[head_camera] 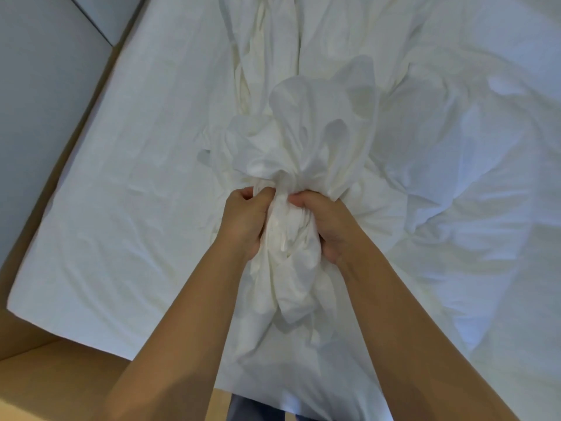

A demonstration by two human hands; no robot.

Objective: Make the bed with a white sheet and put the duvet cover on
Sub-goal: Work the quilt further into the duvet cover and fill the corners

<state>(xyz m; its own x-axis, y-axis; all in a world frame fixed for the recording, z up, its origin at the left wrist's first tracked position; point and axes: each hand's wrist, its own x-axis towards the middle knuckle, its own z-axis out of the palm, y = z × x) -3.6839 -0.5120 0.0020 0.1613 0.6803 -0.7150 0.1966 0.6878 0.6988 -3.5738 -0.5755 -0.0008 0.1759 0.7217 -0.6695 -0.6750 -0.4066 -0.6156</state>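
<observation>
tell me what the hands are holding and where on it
The left hand and right hand both grip the white cloth at its bunched middle, one on each side.

Light wooden floor lower left; pale grey wall upper left; soft cool light.

Item counts, as I read them from the head camera. Hands: two, the left hand and the right hand, each on one bare forearm, so two forearms. Bed: one, with one corner in view at lower left. White sheet spread on it: one. Gathered duvet cover: one bundle, gripped by both hands. Rumpled bedding at right: one mass; I cannot tell how many separate pieces it holds. Grey panels at upper left: two, parted by one seam. Wooden floor: one strip.
</observation>
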